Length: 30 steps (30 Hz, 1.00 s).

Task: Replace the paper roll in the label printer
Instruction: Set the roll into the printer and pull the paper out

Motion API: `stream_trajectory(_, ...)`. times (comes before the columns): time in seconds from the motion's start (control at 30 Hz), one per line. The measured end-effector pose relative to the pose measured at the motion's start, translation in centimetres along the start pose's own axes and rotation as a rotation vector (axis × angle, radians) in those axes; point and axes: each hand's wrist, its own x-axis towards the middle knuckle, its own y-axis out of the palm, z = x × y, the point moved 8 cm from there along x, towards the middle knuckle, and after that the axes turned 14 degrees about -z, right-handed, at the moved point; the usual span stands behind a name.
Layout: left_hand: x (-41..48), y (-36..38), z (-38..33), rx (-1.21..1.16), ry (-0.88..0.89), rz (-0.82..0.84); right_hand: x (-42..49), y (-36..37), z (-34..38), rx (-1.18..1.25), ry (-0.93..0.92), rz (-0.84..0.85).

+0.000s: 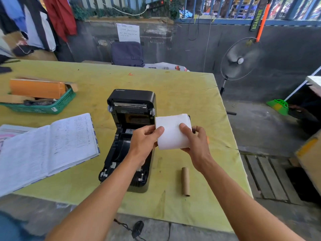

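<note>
A: Hands first. What does each have hold of?

B: Both are on the white paper roll. The left hand pinches its left end, thumb on top. The right hand curls around the right end, thumb pressed on the front face and fingers wrapped underneath.

A: Where is the roll relative to the printer?

B: Held up in the air, just right of the open label printer, partly over its right edge. The printer's lid stands tilted back, and its roll bay is partly hidden behind the left wrist.

A: Anything else on the table?

B: A bare cardboard core lies on the yellow table, near the printer's right side and apart from it. An open notebook sits left of the printer, with a green basket beyond it.
</note>
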Motion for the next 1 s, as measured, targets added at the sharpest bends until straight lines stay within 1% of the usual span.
stream_trajectory(0.13, 0.2, -3.4, 0.6, 0.0, -0.006, -0.038, -1.7, 2.6, -0.8, -0.041, -0.042, -0.021)
stream_trajectory(0.27, 1.1, -7.3, 0.7, 0.02, 0.016, -0.069, -3.5, 5.6, -1.3, -0.113, -0.117, -0.003)
stream_trajectory(0.37, 2.1, -10.6, 0.5, 0.077, 0.045, -0.049, -4.9, 8.2, -1.4, -0.179, -0.185, 0.009)
stream_trajectory(0.63, 4.6, -17.9, 1.5, 0.23, 0.135, 0.005, -9.4, 14.5, -3.1, -0.311, -0.266, 0.009)
stream_trajectory(0.83, 5.3, -18.5, 3.3, 0.225, 0.155, 0.072, -10.7, 15.0, -4.2, -0.374, -0.272, -0.047)
stream_trajectory(1.0, 6.5, -17.3, 3.7, 0.204, 0.164, 0.069, -9.0, 15.0, -4.3, -0.38, -0.267, -0.07)
